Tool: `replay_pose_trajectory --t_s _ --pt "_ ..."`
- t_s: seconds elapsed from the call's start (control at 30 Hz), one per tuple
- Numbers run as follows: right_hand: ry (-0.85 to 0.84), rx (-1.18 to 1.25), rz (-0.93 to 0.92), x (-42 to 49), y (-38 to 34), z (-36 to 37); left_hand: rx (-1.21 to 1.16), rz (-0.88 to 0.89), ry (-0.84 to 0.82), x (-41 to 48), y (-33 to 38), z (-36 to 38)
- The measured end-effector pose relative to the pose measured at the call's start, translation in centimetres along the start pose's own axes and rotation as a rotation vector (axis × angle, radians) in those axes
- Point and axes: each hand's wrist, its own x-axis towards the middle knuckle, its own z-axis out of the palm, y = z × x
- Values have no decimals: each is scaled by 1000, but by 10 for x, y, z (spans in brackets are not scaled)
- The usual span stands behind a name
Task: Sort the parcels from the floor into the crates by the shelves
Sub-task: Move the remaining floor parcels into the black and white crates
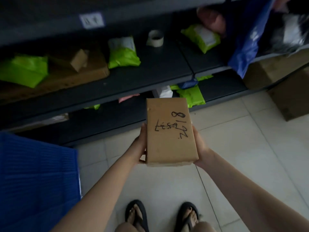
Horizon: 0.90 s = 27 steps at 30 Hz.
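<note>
We hold one cardboard parcel (pixel 168 131) above the floor, left hand (pixel 139 148) and right hand (pixel 199 146) clasping its sides, not yet in the blue crate (pixel 36 178) by the shelves (pixel 150 67).

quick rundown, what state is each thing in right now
cardboard box: closed, held off the floor, handwriting facing up
left hand: grips the box's left side
right hand: grips the box's right side
tape roll: lying flat on the shelf, hole up
green mailer: sealed, lying left of the tape roll
blue crate: at the left by the shelves, inside not visible
</note>
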Motion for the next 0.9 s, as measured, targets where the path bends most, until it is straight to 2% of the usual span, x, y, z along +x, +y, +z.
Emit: replay_pose_trajectory --t_s 0.17,0.4,0.57,0.73,0.9 --pt "-77 -8 -5 -133 -63 84 6 54 23 -161 56 -37" --pt "-269 -71 -60 -266 -97 177 -186 299 132 -331 69 -78" --pt "-408 -140 -8 -341 -89 234 -138 485 220 -435 32 -115" --pt "-563 -317 -80 -406 -42 312 -329 501 520 -535 -27 -159" --pt "-615 -468 -124 -452 26 400 -417 597 608 -618 -93 -225"
